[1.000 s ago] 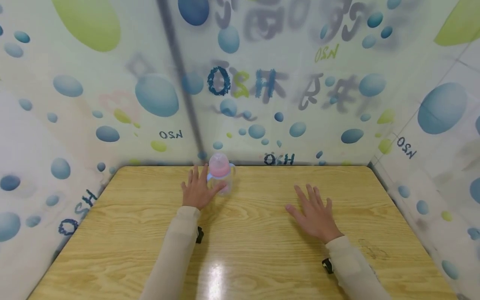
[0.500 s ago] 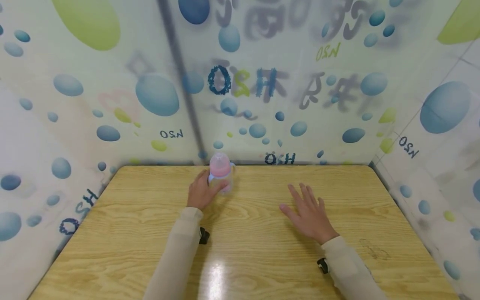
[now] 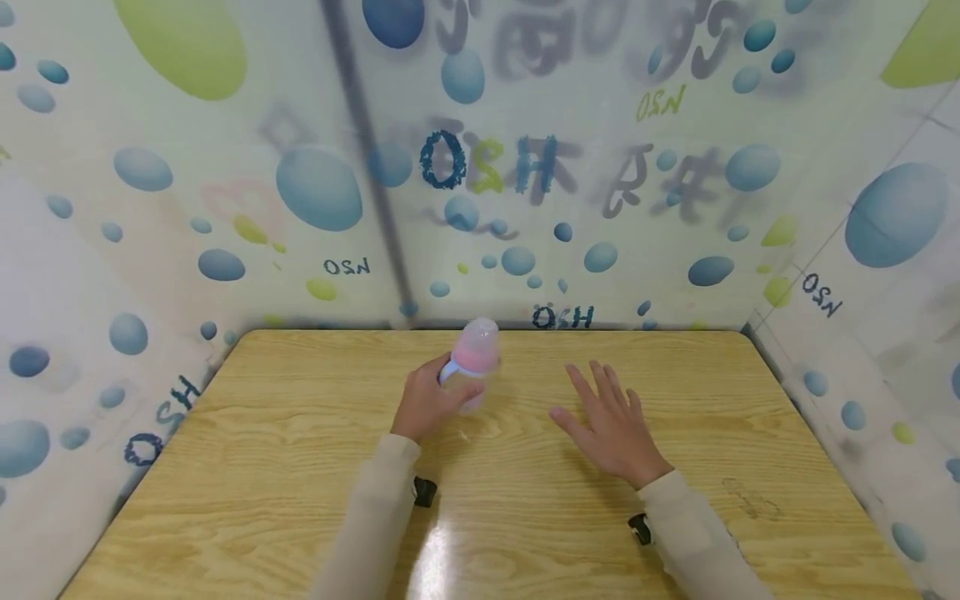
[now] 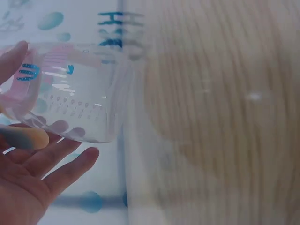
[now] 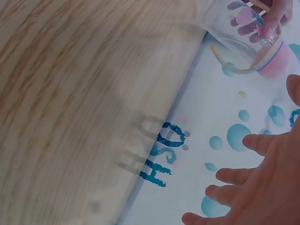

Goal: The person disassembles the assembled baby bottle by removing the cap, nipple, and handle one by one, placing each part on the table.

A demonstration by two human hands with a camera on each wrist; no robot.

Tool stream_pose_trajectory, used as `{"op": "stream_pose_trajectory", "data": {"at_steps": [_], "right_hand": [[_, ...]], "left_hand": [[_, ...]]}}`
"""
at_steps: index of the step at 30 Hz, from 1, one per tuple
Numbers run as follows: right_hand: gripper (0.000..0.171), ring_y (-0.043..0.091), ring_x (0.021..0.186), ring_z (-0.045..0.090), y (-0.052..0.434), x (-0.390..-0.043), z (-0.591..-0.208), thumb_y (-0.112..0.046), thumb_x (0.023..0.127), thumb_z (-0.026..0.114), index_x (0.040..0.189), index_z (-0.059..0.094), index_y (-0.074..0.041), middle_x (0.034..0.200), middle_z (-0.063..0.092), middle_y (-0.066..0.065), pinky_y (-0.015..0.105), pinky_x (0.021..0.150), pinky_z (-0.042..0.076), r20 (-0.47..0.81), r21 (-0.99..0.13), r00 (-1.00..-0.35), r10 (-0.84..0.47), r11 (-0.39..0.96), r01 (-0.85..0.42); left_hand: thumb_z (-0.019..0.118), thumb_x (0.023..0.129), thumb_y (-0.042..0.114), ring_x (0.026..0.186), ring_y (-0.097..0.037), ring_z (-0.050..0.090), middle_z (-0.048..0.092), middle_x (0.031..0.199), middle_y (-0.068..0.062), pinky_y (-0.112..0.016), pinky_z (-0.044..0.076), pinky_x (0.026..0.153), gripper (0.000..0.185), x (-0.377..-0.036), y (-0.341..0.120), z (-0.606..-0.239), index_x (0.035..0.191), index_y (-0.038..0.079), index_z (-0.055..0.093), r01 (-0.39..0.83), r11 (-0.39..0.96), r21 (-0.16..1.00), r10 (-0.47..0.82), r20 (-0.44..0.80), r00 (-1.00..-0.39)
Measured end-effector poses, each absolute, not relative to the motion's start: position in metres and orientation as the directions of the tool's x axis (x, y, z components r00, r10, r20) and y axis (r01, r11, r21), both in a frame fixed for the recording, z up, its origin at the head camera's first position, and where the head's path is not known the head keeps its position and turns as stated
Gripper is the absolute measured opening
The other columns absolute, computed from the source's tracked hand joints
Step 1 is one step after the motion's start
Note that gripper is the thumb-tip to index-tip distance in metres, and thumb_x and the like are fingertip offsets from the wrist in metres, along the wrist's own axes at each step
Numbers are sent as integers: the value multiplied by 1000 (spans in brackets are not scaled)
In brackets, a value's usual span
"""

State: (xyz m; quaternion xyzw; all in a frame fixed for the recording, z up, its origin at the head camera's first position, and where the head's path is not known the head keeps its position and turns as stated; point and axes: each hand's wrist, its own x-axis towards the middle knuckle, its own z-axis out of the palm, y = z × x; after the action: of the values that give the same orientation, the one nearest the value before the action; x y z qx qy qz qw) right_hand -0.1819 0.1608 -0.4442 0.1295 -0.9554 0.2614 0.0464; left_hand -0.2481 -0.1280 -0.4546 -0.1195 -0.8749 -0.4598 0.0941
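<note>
Over the table, the left hand has its grip curled round the tilted baby bottle, the right hand spreads wide holding nothing, so this seems the lifting step, needing steady fingers next.

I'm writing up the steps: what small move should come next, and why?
Probably bring the bottle toward the right hand: the left hand grips it, tilted, while the right hand, apart from it, has spread fingers and holds nothing.
</note>
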Motion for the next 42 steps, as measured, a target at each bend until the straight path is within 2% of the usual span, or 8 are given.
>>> {"op": "stream_pose_trajectory", "data": {"at_steps": [8, 19, 22, 25, 29, 37, 42], "right_hand": [[74, 42, 149, 10, 154, -179, -436, -59, 100, 45, 159, 27, -18, 162, 17, 22, 72, 108, 12, 191, -462, -953, -235, 835, -298], [71, 42, 149, 14, 144, -173, -420, -53, 102, 47, 158, 28, -15, 161, 20, 23, 70, 108, 17, 247, -486, -935, -253, 803, -346], [71, 41, 149, 14, 141, -172, -416, -52, 102, 47, 158, 27, -14, 161, 20, 22, 70, 108, 18, 251, -513, -935, -251, 784, -348], [68, 36, 146, 26, 138, -173, -414, -48, 102, 49, 157, 28, -13, 158, 31, 16, 69, 106, 25, 310, -537, -916, -255, 748, -390], [64, 31, 137, 41, 135, -173, -412, -40, 102, 55, 155, 31, -12, 150, 43, 10, 66, 103, 33, 390, -575, -885, -255, 683, -450], [69, 34, 141, 37, 133, -172, -406, -32, 101, 60, 156, 24, -8, 153, 40, 16, 62, 107, 33, 317, -776, -921, -227, 496, -389], [65, 36, 133, 46, 132, -171, -404, -20, 99, 65, 152, 31, -8, 143, 50, 15, 63, 100, 37, 332, -824, -916, -226, 403, -399]], "left_hand": [[88, 75, 36, 92, -30, 68, 72, 106, -7, -40, 51, 76, 59, -230, -107, -446, 122, 5, 69, 444, 479, 757, 250, 368, -896], [84, 77, 45, 77, -27, 65, 72, 96, 4, -30, 46, 63, 48, -218, -96, -441, 113, 15, 74, 521, 445, 728, 326, 410, -852], [84, 77, 46, 77, -22, 65, 72, 96, 6, -30, 47, 63, 48, -214, -94, -438, 114, 17, 74, 511, 453, 730, 341, 388, -856], [84, 77, 45, 77, -20, 66, 72, 95, 6, -30, 49, 63, 46, -211, -91, -436, 113, 19, 74, 503, 454, 736, 360, 365, -858], [84, 78, 44, 74, -25, 65, 70, 89, 9, -28, 47, 59, 42, -207, -88, -434, 110, 20, 73, 515, 435, 739, 392, 360, -847], [80, 79, 52, 73, -24, 63, 70, 91, 12, -26, 44, 58, 49, -203, -86, -431, 114, 19, 73, 537, 425, 729, 422, 366, -830], [81, 80, 50, 69, -20, 61, 69, 86, 12, -25, 43, 56, 45, -201, -86, -430, 111, 18, 73, 550, 422, 721, 435, 371, -820]]}}
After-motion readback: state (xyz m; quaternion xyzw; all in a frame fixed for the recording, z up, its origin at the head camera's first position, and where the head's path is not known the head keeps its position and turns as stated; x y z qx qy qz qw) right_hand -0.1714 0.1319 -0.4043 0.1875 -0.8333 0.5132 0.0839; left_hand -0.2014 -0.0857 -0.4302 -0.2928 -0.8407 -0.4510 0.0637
